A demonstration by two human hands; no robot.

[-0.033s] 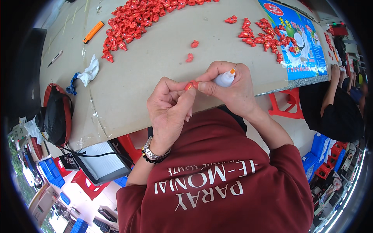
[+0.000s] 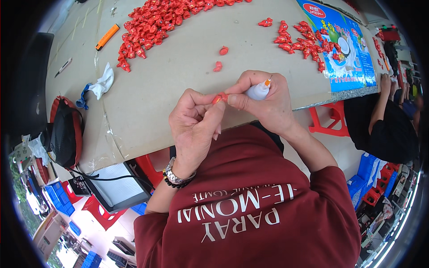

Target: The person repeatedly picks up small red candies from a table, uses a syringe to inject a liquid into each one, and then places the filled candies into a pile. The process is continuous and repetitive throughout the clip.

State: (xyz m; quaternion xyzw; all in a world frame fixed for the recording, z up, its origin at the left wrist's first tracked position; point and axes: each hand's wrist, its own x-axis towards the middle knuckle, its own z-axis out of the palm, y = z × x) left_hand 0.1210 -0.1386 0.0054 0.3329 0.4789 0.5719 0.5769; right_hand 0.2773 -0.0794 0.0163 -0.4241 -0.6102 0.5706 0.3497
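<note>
Just in front of my body, over the table's near edge, my left hand (image 2: 194, 120) pinches a small red plastic figure (image 2: 219, 98) between thumb and forefinger. My right hand (image 2: 266, 100) meets it from the other side, its thumb and forefinger at the piece. That same hand also keeps a small white squeeze bottle (image 2: 258, 92) with an orange tip tucked in its grip, the tip pointing up. Most of the held figure is covered by fingertips. Beyond my hands lie two loose red pieces (image 2: 217, 66), one farther away than the other.
A big heap of red figures (image 2: 149, 27) covers the far left-middle of the table (image 2: 147, 102). More red figures (image 2: 306, 42) lie by a blue printed sheet (image 2: 353, 67) at right. An orange cutter (image 2: 107, 37), a pen (image 2: 63, 67), crumpled tissue (image 2: 103, 81) and a black-red bag (image 2: 66, 132) are at left.
</note>
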